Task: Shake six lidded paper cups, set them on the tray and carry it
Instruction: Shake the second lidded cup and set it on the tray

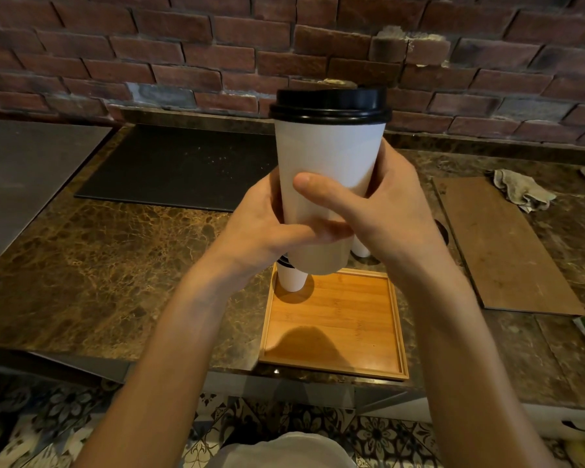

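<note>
- The left hand (pixel 260 228) and right hand (pixel 385 211) both wrap round a white lidded cup (pixel 328 157), held upright at frame centre above the bench (pixel 115 265).
- Lower centre lies the wooden tray (pixel 335 325); a second cup (pixel 293 280) stands in its upper-left corner.

A brown marble counter (pixel 115 265) is backed by a red brick wall (pixel 149 45). On the counter, a black mat (pixel 176 163) is laid at back left, a brown board (pixel 500 244) at right. Patterned floor tiles (pixel 318 420) are seen below its front edge.
</note>
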The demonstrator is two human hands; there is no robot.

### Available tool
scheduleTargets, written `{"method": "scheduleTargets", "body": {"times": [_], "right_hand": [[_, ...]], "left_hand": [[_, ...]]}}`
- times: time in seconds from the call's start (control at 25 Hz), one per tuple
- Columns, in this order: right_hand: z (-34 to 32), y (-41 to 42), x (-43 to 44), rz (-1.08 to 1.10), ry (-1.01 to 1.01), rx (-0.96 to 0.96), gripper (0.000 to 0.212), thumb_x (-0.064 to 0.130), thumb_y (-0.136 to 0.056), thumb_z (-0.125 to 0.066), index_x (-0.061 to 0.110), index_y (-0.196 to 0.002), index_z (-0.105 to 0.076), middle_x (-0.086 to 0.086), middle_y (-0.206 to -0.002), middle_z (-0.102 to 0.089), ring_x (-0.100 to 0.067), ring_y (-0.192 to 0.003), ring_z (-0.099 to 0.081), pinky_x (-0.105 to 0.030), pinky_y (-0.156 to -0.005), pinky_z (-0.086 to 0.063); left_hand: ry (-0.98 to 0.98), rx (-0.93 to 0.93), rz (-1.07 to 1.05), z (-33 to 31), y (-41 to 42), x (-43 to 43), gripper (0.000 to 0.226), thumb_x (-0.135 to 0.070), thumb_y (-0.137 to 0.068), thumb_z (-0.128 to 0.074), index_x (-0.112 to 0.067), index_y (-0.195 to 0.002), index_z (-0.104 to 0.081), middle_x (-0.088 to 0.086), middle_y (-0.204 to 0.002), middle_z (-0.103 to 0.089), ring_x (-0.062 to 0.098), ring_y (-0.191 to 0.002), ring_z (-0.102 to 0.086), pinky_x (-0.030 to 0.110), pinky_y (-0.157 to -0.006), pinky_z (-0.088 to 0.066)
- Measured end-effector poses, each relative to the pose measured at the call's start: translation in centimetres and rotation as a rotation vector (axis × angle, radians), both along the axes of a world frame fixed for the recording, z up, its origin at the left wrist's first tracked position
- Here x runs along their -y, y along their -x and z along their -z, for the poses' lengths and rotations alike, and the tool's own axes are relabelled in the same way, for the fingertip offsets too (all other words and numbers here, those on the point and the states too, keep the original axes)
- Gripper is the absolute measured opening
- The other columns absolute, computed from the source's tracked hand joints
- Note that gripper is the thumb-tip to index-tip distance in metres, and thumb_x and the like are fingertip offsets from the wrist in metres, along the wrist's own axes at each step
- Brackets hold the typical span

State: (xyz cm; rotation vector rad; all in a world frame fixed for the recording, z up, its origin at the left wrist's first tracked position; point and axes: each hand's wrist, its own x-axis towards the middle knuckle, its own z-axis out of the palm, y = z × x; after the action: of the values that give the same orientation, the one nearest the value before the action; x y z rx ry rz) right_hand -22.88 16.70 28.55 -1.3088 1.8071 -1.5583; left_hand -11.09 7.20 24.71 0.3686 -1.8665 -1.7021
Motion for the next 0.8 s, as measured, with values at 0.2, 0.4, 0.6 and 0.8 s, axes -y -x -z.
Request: {"method": "scheduleTargets", "body": {"times": [0.2,0.4,0.6,0.8], "right_hand": [[1.0,-1.3,0.0,0.159,-0.001,-0.024,0.076,0.049,-0.069,-0.081,0.025,-0.131,-0.044,0.011,-0.116,-0.056,-0.006,-0.105,-0.058,-0.033,-0.084,-0.057],[0.5,-0.6,0.0,0.123,-0.019,-0.040,0.072,0.050,-0.068,-0.081,0.030,-0.127,-0.045,0.014,-0.114,-0.057,-0.005,-0.104,-0.058,-0.032,-0.083,-0.057],[-0.3,0.0,0.0,-0.013,-0.002,0.041,0.070,0.046,-0.067,-0.079,0.025,-0.127,-0.051,0.013,-0.109,-0.063,-0.002,-0.098,-0.064,-0.020,-0.072,-0.056],[-0.4,0.5,-0.3,-0.165,0.000,0.161,0.059,0.032,-0.071,-0.074,0.021,-0.125,-0.054,0.005,-0.110,-0.066,-0.011,-0.102,-0.066,-0.023,-0.075,-0.055]], "left_hand": [[0.056,0.009,-0.051,0.2,0.1,-0.1,0.057,-0.017,-0.061,-0.078,-0.035,-0.107,-0.050,-0.027,-0.097,-0.066,-0.001,-0.099,-0.064,0.012,-0.071,-0.052],[0.078,0.031,-0.010,0.0,-0.2,0.0,0.056,-0.020,-0.062,-0.082,-0.036,-0.105,-0.048,-0.036,-0.092,-0.063,-0.009,-0.094,-0.062,0.007,-0.066,-0.049],[0.045,-0.008,0.074,-0.6,-0.6,0.1,0.051,-0.016,-0.070,-0.078,-0.033,-0.111,-0.052,-0.025,-0.098,-0.065,-0.001,-0.098,-0.063,0.011,-0.069,-0.051],[-0.003,-0.003,0.167,-0.6,-0.9,0.2,0.050,-0.024,-0.070,-0.074,-0.031,-0.116,-0.054,-0.016,-0.106,-0.066,0.008,-0.105,-0.063,0.016,-0.077,-0.051]]}}
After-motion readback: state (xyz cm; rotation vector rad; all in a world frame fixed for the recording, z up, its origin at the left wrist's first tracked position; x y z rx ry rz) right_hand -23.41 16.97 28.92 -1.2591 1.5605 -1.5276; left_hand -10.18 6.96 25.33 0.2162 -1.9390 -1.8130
